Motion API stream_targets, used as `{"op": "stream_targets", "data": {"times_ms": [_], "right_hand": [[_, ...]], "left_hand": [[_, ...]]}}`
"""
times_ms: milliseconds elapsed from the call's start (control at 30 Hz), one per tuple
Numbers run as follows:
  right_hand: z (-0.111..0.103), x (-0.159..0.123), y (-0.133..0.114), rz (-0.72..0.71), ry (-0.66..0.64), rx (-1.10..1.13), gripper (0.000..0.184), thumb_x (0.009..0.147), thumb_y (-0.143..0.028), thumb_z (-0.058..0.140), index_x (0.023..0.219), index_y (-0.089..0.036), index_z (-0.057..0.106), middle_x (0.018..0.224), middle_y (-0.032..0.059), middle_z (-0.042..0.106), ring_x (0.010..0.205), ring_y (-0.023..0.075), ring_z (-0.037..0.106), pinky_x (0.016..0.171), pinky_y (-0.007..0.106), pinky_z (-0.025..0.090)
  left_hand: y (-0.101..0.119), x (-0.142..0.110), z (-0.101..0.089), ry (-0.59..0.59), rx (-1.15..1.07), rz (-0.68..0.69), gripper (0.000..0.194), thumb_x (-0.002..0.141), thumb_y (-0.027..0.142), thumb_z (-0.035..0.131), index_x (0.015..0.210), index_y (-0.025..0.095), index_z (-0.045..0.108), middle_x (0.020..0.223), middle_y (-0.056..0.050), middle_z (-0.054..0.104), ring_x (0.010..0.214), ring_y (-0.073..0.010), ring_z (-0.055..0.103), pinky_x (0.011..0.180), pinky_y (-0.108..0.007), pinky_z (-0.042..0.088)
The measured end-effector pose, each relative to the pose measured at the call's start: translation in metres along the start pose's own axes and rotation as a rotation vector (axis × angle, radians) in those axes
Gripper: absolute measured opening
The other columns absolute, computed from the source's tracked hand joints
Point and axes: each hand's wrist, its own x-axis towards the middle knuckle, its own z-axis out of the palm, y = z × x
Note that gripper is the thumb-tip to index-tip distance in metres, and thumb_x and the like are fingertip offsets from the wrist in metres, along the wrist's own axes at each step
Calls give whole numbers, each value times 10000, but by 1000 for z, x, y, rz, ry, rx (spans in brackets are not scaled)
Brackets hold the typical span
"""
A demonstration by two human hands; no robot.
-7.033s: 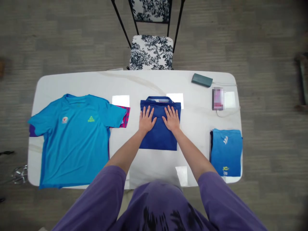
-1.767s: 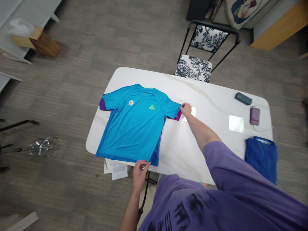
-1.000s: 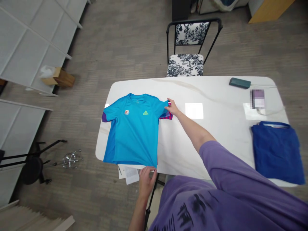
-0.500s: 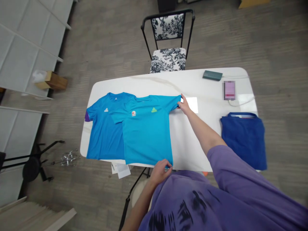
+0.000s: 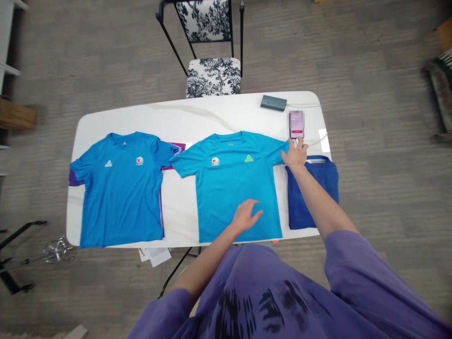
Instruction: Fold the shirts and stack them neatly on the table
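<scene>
A light blue T-shirt (image 5: 233, 183) with a green logo lies spread face up in the middle of the white table (image 5: 212, 117). My left hand (image 5: 245, 216) rests open and flat on its lower part. My right hand (image 5: 295, 153) sits at the tip of its right sleeve, fingers closed on the cloth, just below a phone (image 5: 296, 125). A folded dark blue shirt (image 5: 326, 181) lies under my right forearm. A darker blue T-shirt (image 5: 120, 188) lies spread on a pile at the table's left.
A dark green case (image 5: 274, 102) and a white cable (image 5: 323, 136) sit at the table's far right. A floral chair (image 5: 213, 75) stands behind the table. Papers (image 5: 155, 255) lie on the floor under the front edge. A metal stand (image 5: 31, 254) is at left.
The light blue T-shirt has been dragged right off the pile to the table's middle, uncovering the darker blue one. My left hand let go of the hem and now lies flat on it.
</scene>
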Motion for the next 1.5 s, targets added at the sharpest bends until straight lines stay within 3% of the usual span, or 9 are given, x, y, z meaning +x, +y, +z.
{"op": "stream_targets", "data": {"times_ms": [133, 367, 500, 767, 1067, 1167, 1267, 1333, 1500], "right_hand": [[39, -15, -28, -227, -125, -58, 612, 1045, -464, 638, 1611, -248, 552, 1785, 141, 386, 1616, 440, 307, 1363, 710, 219], [153, 17, -99, -350, -351, -161, 934, 988, -675, 656, 1765, -267, 339, 1865, 74, 239, 1737, 387, 150, 1417, 677, 4], [194, 64, -111, -391, -333, -206, 1178, 861, -827, 734, 1792, -270, 276, 1877, 72, 183, 1749, 417, 51, 1407, 694, -50], [254, 154, -111, -477, -267, -177, 1167, 935, -908, 563, 1818, -262, 155, 1894, 42, 55, 1739, 440, -107, 1380, 744, -65], [265, 188, -115, -500, -273, -200, 1164, 955, -905, 550, 1815, -232, 146, 1894, 77, 33, 1733, 459, -111, 1358, 779, -83], [243, 183, -136, -444, -268, -144, 1131, 978, -844, 612, 1799, -192, 188, 1872, 121, 161, 1745, 425, -25, 1380, 748, -55], [208, 138, -145, -381, -200, -16, 997, 1061, -704, 616, 1799, -201, 173, 1854, 123, 231, 1750, 377, 37, 1407, 712, 9], [184, 77, -134, -314, -192, 6, 918, 1091, -656, 569, 1803, -231, 175, 1857, 112, 236, 1755, 368, 45, 1415, 704, 109], [143, -144, -63, -145, -314, -285, 916, 1092, -624, 459, 1813, -177, 115, 1856, 187, 213, 1744, 353, 172, 1411, 684, 158]], "left_hand": [[-80, 75, -87, 240, 70, -155, 659, 1152, 476, 336, 1664, 75, 445, 1730, -260, 444, 1627, -292, 411, 1348, -553, 340], [-205, 206, -189, 333, 349, -156, 735, 1127, 541, 369, 1774, 193, 339, 1871, -82, 221, 1762, -296, 76, 1422, -588, 77], [-253, 254, -220, 318, 376, -78, 836, 1091, 647, 409, 1790, 201, 299, 1880, -64, 176, 1766, -296, -2, 1422, -575, -40], [-311, 337, -266, 319, 324, 33, 1077, 1026, 846, 378, 1809, 135, 173, 1896, -34, -51, 1717, -316, -271, 1335, -564, -297], [-329, 386, -286, 239, 360, 92, 1139, 1041, 841, 380, 1787, 22, 115, 1880, -91, -141, 1678, -398, -325, 1260, -631, -356], [-298, 372, -286, 303, 359, 29, 1069, 1082, 766, 401, 1781, 10, 114, 1886, -138, -59, 1724, -391, -203, 1334, -655, -235], [-260, 308, -261, 452, 375, -11, 898, 1141, 643, 375, 1799, 87, 124, 1897, -94, 11, 1753, -278, -119, 1425, -524, -63], [-245, 238, -226, 495, 357, -47, 831, 1140, 583, 418, 1812, 158, 175, 1896, -58, 65, 1759, -242, -79, 1454, -475, 31], [-251, 36, -113, 415, 236, -194, 818, 1095, 483, 531, 1817, 299, 194, 1854, -82, 260, 1747, -345, 102, 1419, -670, 208]]}}
